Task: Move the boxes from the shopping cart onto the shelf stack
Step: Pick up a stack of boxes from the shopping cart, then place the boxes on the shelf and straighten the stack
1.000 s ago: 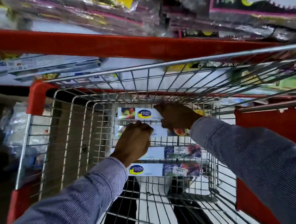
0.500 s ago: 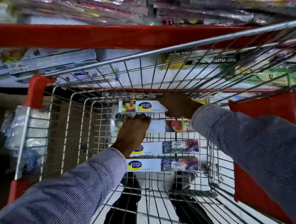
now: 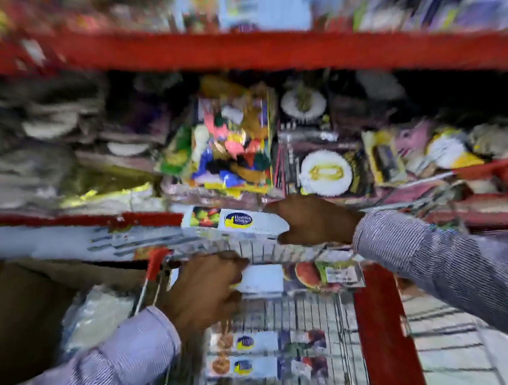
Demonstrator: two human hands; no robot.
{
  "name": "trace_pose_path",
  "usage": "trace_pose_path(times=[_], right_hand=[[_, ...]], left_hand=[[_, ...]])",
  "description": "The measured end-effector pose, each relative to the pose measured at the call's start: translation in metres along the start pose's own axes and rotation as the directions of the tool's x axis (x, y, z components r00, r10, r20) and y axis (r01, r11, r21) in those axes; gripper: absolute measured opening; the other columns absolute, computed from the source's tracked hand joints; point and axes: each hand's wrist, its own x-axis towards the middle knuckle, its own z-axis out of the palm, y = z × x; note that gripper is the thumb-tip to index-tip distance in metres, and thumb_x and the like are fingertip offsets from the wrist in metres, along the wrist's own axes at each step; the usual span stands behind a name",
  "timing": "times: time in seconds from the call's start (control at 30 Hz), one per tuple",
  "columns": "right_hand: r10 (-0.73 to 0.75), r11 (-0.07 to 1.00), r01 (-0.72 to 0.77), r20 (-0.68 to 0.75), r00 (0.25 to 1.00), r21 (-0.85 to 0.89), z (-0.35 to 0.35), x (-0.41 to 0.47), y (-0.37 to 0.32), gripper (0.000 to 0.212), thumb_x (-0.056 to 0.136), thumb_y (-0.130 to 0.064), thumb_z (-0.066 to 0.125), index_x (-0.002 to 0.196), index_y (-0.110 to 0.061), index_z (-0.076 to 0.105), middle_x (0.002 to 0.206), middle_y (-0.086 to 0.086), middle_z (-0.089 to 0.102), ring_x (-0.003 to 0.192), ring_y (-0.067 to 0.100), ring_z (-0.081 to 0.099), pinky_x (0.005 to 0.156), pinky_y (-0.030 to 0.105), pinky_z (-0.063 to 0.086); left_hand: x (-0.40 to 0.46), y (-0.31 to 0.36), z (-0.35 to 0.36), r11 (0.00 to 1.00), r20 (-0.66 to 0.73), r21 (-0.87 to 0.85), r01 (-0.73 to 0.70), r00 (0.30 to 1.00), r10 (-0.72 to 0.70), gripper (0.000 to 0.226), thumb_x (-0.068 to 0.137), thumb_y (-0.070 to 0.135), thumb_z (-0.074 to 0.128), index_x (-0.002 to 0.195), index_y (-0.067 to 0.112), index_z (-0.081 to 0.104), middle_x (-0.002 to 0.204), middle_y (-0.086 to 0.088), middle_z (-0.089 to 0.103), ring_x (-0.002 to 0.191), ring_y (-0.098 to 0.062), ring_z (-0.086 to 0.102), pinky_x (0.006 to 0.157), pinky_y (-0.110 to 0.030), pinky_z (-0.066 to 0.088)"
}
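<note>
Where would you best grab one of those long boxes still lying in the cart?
Take a remaining box across its narrow width near the middle, coming from above. It lies flat on the shopping cart floor beside a second box, so only its top face and long edges are open; the wire walls block the sides.

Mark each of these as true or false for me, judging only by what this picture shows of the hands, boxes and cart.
1. Each hand holds a box: the left hand grips the lower box, the right hand the upper box. True.
2. The cart is empty. False: two boxes in the cart lie on its floor.
3. The shelf edges are blue. False: red.
4. The sleeves are striped. True.
5. The held boxes are plain brown. False: white with fruit pictures.
</note>
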Motion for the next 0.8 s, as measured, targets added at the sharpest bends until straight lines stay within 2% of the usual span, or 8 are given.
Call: trace_pose_path(times=[0.13, 0.17, 0.23, 0.27, 0.37, 0.53, 0.67, 0.8], right_hand=[[-0.051, 0.995, 0.043, -0.1, 0.994, -0.086, -0.114, -0.023, -0.024, 0.052, 0.083, -0.031, 0.069, 0.127, -0.008, 0.054, 0.114, 0.016, 0.065, 0.104, 0.032, 0.06, 0.067, 0.028, 0.035], [-0.049, 0.994, 0.036, -0.123, 0.991, -0.101, -0.138, -0.029, -0.03, 0.051, 0.082, -0.031, 0.07, 0.126, -0.009, 0.055, 0.112, 0.015, 0.066, 0.101, 0.032, 0.061, 0.068, 0.026, 0.039], [-0.057, 0.99, 0.033, -0.18, 0.982, -0.135, -0.184, -0.042, -0.039, 0.051, 0.08, -0.033, 0.07, 0.124, -0.012, 0.056, 0.111, 0.015, 0.067, 0.098, 0.032, 0.061, 0.075, 0.036, 0.051], [-0.08, 0.987, 0.049, -0.208, 0.975, -0.15, -0.197, -0.046, -0.042, 0.051, 0.08, -0.032, 0.07, 0.124, -0.012, 0.056, 0.113, 0.014, 0.066, 0.1, 0.032, 0.06, 0.079, 0.039, 0.052], [-0.099, 0.981, 0.048, -0.279, 0.955, -0.187, -0.245, -0.056, -0.047, 0.051, 0.083, -0.026, 0.07, 0.129, -0.01, 0.054, 0.121, 0.017, 0.058, 0.112, 0.031, 0.053, 0.089, 0.035, 0.042], [-0.032, 0.986, -0.03, -0.364, 0.931, -0.165, -0.29, -0.044, -0.035, 0.057, 0.084, -0.026, 0.069, 0.135, -0.011, 0.05, 0.129, 0.016, 0.052, 0.121, 0.031, 0.048, 0.098, 0.037, 0.041], [0.024, 0.986, -0.091, -0.414, 0.91, -0.142, -0.314, -0.021, -0.023, 0.051, 0.09, -0.018, 0.063, 0.137, -0.011, 0.048, 0.131, 0.019, 0.051, 0.124, 0.033, 0.045, 0.098, 0.034, 0.037], [0.105, 0.978, -0.176, -0.472, 0.875, -0.108, -0.325, 0.013, -0.002, 0.051, 0.089, -0.019, 0.063, 0.136, -0.007, 0.048, 0.133, 0.02, 0.051, 0.127, 0.033, 0.045, 0.103, 0.033, 0.035]], left_hand=[[-0.006, 0.01, -0.101, 0.997, -0.133, 0.072, 0.0, 0.991, 0.01, 0.06, 0.053, 0.035, 0.072, 0.112, 0.027, 0.07, 0.106, 0.001, 0.077, 0.091, -0.025, 0.071, 0.063, -0.03, 0.06], [-0.006, 0.015, -0.124, 0.997, -0.154, 0.076, 0.007, 0.988, 0.005, 0.061, 0.056, 0.037, 0.07, 0.117, 0.028, 0.068, 0.111, 0.002, 0.075, 0.097, -0.024, 0.07, 0.069, -0.031, 0.06], [0.0, 0.019, -0.167, 0.996, -0.189, 0.085, 0.015, 0.982, 0.001, 0.059, 0.063, 0.047, 0.061, 0.12, 0.029, 0.065, 0.116, 0.003, 0.073, 0.105, -0.024, 0.067, 0.079, -0.036, 0.057], [0.004, 0.019, -0.179, 0.996, -0.196, 0.089, 0.01, 0.981, 0.008, 0.06, 0.064, 0.052, 0.056, 0.119, 0.029, 0.065, 0.114, 0.004, 0.073, 0.106, -0.024, 0.066, 0.08, -0.036, 0.056], [0.013, 0.02, -0.229, 0.993, -0.258, 0.114, 0.015, 0.966, 0.014, 0.054, 0.066, 0.054, 0.06, 0.116, 0.032, 0.064, 0.111, 0.008, 0.074, 0.104, -0.018, 0.067, 0.078, -0.035, 0.057], [0.036, 0.017, -0.283, 0.998, -0.294, 0.059, 0.021, 0.956, -0.003, 0.061, 0.064, 0.048, 0.072, 0.123, 0.046, 0.057, 0.112, 0.014, 0.075, 0.102, -0.01, 0.068, 0.079, -0.03, 0.058], [0.054, 0.014, -0.31, 0.997, -0.292, 0.059, 0.041, 0.956, -0.022, 0.057, 0.063, 0.042, 0.072, 0.119, 0.034, 0.067, 0.112, 0.012, 0.073, 0.104, -0.013, 0.065, 0.086, -0.03, 0.054], [0.07, 0.009, -0.329, 0.997, -0.292, 0.066, 0.049, 0.956, -0.027, 0.049, 0.073, 0.031, 0.077, 0.121, 0.028, 0.068, 0.114, 0.003, 0.072, 0.106, -0.02, 0.062, 0.087, -0.031, 0.052]])
